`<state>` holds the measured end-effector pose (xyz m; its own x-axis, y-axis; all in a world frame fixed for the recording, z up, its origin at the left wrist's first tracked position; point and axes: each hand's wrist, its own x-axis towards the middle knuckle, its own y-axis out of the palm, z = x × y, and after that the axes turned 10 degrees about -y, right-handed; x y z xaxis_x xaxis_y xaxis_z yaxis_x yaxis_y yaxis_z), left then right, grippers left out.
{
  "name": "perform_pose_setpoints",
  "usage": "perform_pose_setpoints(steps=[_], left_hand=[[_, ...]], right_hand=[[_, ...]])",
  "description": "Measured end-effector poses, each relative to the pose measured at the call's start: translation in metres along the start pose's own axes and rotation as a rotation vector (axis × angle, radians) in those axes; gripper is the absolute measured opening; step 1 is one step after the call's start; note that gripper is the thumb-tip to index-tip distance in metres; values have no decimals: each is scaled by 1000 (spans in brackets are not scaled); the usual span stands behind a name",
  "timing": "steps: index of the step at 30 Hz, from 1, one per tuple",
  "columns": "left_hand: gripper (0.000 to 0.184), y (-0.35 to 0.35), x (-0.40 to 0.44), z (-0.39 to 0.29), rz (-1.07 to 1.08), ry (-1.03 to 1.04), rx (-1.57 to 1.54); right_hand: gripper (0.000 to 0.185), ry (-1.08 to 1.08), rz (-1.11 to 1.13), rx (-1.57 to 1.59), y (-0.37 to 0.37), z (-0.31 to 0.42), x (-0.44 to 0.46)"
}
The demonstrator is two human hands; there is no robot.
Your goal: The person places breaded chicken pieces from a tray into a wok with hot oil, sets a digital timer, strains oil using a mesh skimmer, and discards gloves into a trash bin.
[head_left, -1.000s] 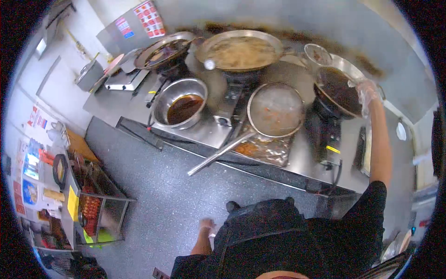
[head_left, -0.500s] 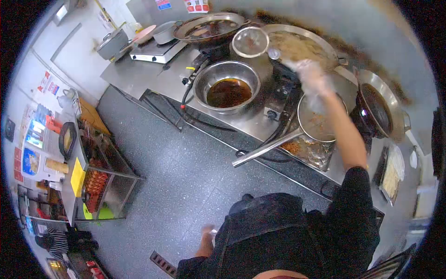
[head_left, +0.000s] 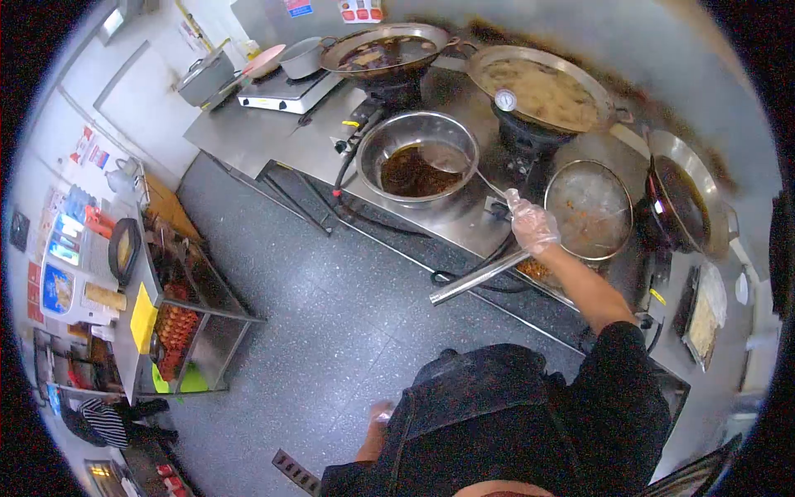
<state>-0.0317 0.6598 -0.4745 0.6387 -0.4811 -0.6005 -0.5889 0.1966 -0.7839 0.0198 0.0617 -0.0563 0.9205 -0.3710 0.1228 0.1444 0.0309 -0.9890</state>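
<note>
My right hand [head_left: 534, 224], in a clear plastic glove, is closed around the thin handle of a mesh skimmer [head_left: 443, 157]. The skimmer's round head lies inside a steel bowl [head_left: 371, 180], over dark brown liquid. Just beside that hand is a larger long-handled strainer [head_left: 590, 207] with crumbs in its mesh, resting on the counter. Low in the view, my left hand [head_left: 381, 417] hangs beside the dark apron. Something pale shows at its fingers, too small to make out.
Behind the bowl stand a wok of pale bubbling oil [head_left: 542, 91] with a dial thermometer [head_left: 505, 99] and a wok of dark liquid [head_left: 385, 51]. Another wok [head_left: 683, 190] is at the right. A shelf unit [head_left: 224, 331] and a person in stripes [head_left: 106, 422] are at left.
My right hand has come down and nearer from the pale oil wok. The skimmer head has moved from between the far woks into the steel bowl.
</note>
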Motion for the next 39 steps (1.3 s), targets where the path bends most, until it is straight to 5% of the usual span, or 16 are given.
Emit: perform_pose_setpoints(steps=[6,8,10,13,14,21,26,27,29,39], left_hand=[[31,-38,7,5,60,-14,117],[31,-39,2,13,209,122,-1463],[30,-50,16,13,195,137,-1321],[30,-62,36,9,65,47,-196],[30,-65,41,8,65,46,-80],[29,-88,69,-2,81,100,65],[28,-114,103,-22,117,170,175],[28,-117,109,-26,124,185,199],[28,-124,121,-35,135,207,240],[27,-142,155,-59,160,329,411]], right_hand=[[28,65,-11,66,16,-10,0],[27,21,-93,68,12,-5,-2],[31,-12,-183,59,12,-3,-5],[29,28,-59,-82,9,1,-8],[29,39,-63,-84,9,0,-8],[37,98,-9,106,1,10,-7],[37,-1,-312,203,47,12,2],[36,52,-171,53,57,13,9],[34,54,-182,293,50,15,6],[27,15,-170,452,7,14,-29]])
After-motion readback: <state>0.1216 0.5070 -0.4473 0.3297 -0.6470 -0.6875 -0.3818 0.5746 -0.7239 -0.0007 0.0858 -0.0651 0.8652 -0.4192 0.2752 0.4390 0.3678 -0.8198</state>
